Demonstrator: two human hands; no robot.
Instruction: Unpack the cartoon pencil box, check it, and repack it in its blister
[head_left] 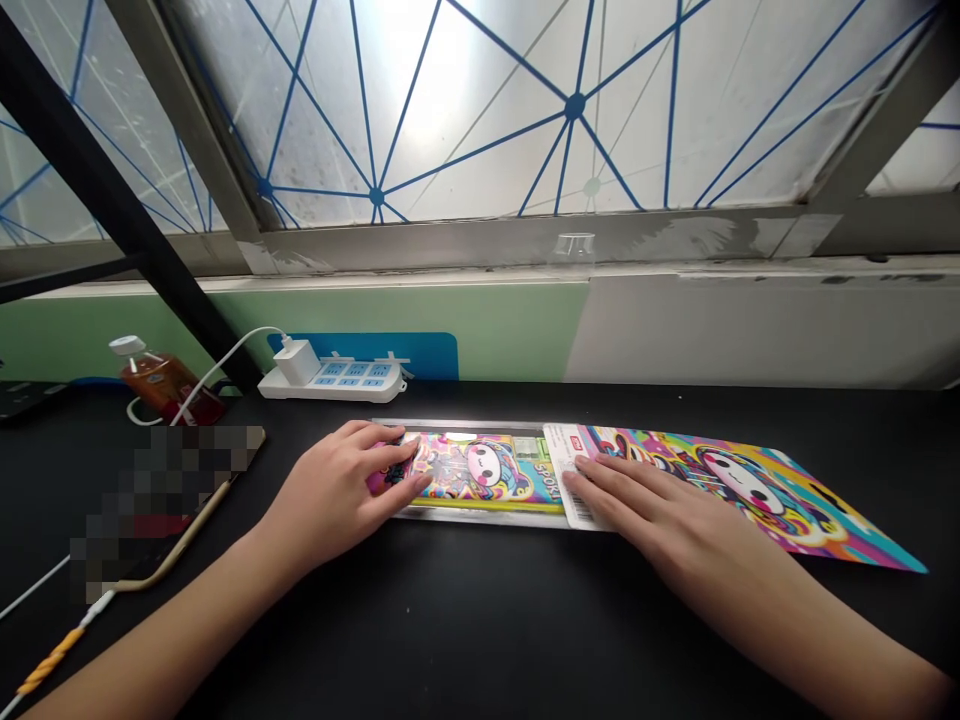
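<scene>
A colourful cartoon-printed pack (487,470) with clear plastic edges lies flat on the black table. My left hand (349,480) rests on its left end, thumb and fingers apart. Over the pack's right end lies a bright printed card (757,490) with a white barcode strip on its left edge. My right hand (652,500) is laid flat across this card, fingers stretched out towards the barcode strip. The part of the card under my palm is hidden, and so is the pack's far left end under my left fingers.
A phone (180,510), partly blurred out, lies at the left with a white cable. Behind it a bottle of reddish drink (169,380) leans over. A white power strip (337,380) with a charger (296,360) sits by the wall, below the window (480,110).
</scene>
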